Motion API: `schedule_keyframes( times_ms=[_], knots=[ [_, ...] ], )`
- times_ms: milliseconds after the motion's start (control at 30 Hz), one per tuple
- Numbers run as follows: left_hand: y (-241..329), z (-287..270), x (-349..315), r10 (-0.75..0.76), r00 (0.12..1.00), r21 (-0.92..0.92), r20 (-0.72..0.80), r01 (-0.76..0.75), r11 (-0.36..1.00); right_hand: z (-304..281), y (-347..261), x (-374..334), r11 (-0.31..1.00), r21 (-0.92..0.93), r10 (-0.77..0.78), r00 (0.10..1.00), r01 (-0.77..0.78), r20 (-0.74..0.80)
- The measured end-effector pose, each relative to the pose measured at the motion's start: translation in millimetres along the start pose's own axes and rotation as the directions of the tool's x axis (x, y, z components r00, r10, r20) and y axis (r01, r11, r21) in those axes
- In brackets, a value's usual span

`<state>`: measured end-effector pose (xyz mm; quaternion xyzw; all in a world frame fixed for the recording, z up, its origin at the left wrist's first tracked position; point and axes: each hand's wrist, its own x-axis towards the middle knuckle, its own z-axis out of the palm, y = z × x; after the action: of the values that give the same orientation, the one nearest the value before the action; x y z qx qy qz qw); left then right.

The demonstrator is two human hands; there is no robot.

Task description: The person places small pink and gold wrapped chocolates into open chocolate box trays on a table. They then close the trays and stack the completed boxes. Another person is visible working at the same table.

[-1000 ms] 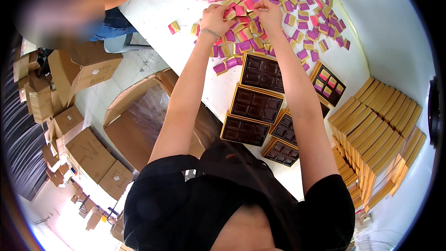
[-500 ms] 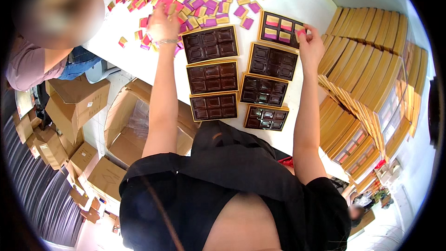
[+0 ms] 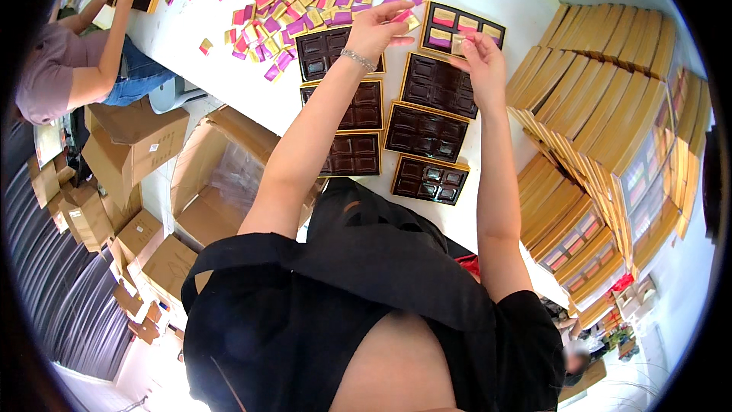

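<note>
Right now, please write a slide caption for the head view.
Right hand holds a packet at a tray, left hand nearby.

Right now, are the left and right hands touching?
Apart. The head view shows a plain gap between the left hand and the right hand, with part of the partly filled tray visible in it.

Filling tray [image 3: 454, 10]: dark brown, gold-edged, compartmented, lying open face up at far right of the array. Small flat pieces, gold with pink or purple, seated in several compartments at its left and middle; its near right corner is hidden by the right hand [image 3: 486, 69]. Gold piece [image 3: 458, 46] at that hand's fingertips, over the tray's near row. Pink-and-gold piece [image 3: 412, 21] at the fingertips of the left hand [image 3: 376, 33], by the tray's left edge. Loose pieces [image 3: 305, 0] scattered and overlapping, far left.
</note>
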<state>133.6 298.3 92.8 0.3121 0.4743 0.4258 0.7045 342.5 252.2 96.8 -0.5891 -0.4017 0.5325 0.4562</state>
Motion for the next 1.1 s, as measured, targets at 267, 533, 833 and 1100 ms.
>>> schedule_keyframes(
  times_ms=[267,533,833,1100],
  knots=[
    [-21,-9,-25,-0.162,0.973,-0.056,-0.166,0.154,0.986,2,4,-24,0.978,0.178,0.106,0.994,-0.111,0.036],
    [-8,-38,-69,0.056,0.975,-0.033,-0.215,-0.064,0.997,51,4,-12,0.983,0.163,0.061,0.989,-0.082,0.134],
    [-20,-100,-64,0.375,0.871,0.661,-0.317,-0.081,0.746,84,41,-8,0.997,-0.013,0.076,0.996,-0.076,0.037],
    [-24,-133,-53,0.572,0.818,0.948,-0.058,-0.135,0.288,122,45,6,0.969,-0.240,0.085,0.991,-0.059,0.102]
  ],
)
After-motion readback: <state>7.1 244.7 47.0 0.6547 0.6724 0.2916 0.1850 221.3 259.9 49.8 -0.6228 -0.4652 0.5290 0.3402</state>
